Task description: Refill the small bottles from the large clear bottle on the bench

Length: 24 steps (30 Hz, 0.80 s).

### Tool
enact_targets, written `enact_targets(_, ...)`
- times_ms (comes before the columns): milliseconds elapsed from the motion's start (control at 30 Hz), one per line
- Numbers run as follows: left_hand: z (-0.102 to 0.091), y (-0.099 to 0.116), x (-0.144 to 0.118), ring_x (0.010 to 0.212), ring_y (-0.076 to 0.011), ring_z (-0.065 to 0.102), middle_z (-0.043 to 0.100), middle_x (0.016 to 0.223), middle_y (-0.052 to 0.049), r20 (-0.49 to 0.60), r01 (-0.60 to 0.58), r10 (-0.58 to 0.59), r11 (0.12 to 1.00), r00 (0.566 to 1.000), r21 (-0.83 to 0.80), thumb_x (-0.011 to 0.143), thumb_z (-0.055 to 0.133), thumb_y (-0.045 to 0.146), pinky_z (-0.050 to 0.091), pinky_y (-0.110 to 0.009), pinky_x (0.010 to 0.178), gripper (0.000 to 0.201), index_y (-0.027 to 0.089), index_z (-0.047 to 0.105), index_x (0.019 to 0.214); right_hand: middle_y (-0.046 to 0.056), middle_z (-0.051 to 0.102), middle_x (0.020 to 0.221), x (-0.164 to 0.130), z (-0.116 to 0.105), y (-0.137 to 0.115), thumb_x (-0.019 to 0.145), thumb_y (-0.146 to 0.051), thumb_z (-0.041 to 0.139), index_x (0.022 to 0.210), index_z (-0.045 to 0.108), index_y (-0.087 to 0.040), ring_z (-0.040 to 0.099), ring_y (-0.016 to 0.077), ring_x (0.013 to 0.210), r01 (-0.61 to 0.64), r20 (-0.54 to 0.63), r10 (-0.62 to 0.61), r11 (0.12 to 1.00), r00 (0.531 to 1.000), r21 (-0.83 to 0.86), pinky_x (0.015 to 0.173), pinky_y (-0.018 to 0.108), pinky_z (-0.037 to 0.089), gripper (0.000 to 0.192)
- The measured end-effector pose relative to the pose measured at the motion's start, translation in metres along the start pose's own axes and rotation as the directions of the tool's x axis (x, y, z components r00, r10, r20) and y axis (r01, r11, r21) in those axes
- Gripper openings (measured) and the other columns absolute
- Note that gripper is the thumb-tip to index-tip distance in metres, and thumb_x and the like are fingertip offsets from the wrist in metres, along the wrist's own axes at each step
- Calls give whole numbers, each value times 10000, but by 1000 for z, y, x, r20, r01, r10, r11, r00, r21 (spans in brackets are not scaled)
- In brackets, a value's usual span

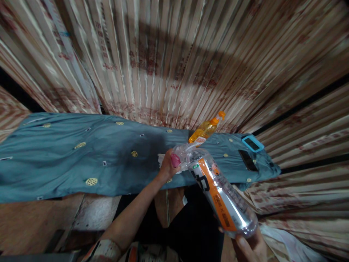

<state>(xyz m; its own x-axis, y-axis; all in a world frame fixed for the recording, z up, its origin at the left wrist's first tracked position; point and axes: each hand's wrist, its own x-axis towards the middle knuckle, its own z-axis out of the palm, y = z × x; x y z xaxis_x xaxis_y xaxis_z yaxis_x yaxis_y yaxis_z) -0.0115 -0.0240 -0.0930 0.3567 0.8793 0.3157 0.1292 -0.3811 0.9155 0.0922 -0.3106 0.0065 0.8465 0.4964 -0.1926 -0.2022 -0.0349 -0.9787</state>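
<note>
Two hands on a clear plastic bottle over a cloth-covered bench.

The right hand [252, 247] grips the base of the clear plastic bottle with the orange label [218, 193], tilted toward the bench's near edge; the left hand [167, 167] closes around its neck, by a white rag [163, 159]. Beyond, an orange-capped yellow bottle [205, 130] lies on the teal cloth [81, 156] near two phones [249, 151] at the right end.

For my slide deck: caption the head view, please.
Left hand at the neck of a clear bottle held by right hand.
</note>
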Motion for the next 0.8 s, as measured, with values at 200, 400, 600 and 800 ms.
enact_targets(200,-5,-2,-2,1292,-358,552,567,1356,-149,49,-12,13,999,999,-33,617,800,184,453,-551,1104,778,211,485,1327,139,529,1467,-2,5,-2,633,-484,842,1464,478,-317,672,288,968,7,31,-6,1000,999,-10,697,405,594,922)
enact_targets(400,-13,5,-2,1370,-369,480,491,1451,-164,116,24,-11,994,993,-109,663,845,338,356,-581,1184,860,190,436,1404,141,611,1385,-1,2,3,725,-493,776,1456,488,-302,705,302,939,41,89,-41,999,995,-3,715,448,602,809)
enact_targets(600,-17,8,-4,1458,-376,387,408,1548,-161,105,127,-111,979,988,-162,665,858,390,293,-571,1226,975,220,358,1485,143,645,1326,0,-1,6,684,-477,814,1404,537,-270,710,316,946,21,95,-24,999,995,31,723,461,612,799)
enact_targets(800,-30,23,10,1476,-355,374,383,1586,-155,120,53,-34,986,992,-156,667,860,427,289,-537,1237,991,219,361,1497,118,712,1167,3,-5,14,676,-517,810,1382,540,-265,717,307,911,-10,104,6,999,995,35,749,460,600,797)
